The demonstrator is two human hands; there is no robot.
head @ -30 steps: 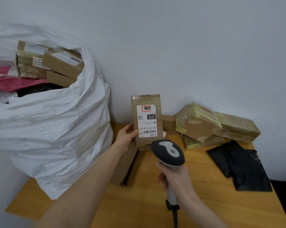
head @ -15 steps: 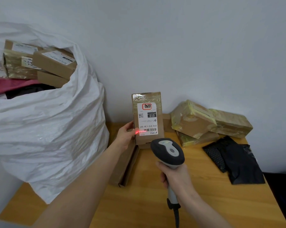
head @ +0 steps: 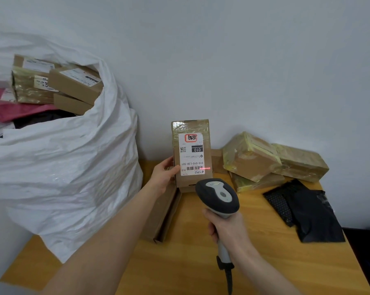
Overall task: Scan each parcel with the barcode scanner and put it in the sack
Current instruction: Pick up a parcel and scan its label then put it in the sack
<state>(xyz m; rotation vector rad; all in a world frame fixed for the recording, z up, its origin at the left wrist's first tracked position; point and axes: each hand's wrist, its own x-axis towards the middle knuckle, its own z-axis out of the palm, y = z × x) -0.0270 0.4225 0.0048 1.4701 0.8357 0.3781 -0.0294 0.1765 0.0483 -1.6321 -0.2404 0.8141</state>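
My left hand (head: 164, 175) grips a small brown cardboard parcel (head: 191, 154) by its left edge and holds it upright, its white label facing me. My right hand (head: 226, 227) grips the handle of a dark grey barcode scanner (head: 218, 195) just below and in front of the parcel. A red scan line lies across the right part of the label's barcode. The large white sack (head: 63, 167) stands at the left, open at the top, with several boxes and a pink bag inside.
On the wooden table (head: 265, 262), taped cardboard parcels (head: 252, 158) are piled against the wall at the right. Black plastic mailers (head: 303, 209) lie in front of them. A flat cardboard box (head: 165, 216) lies under my left forearm beside the sack.
The red scan line has shifted from the label's left edge to the right part of the barcode. Both hands and the parcel have stayed nearly in place.
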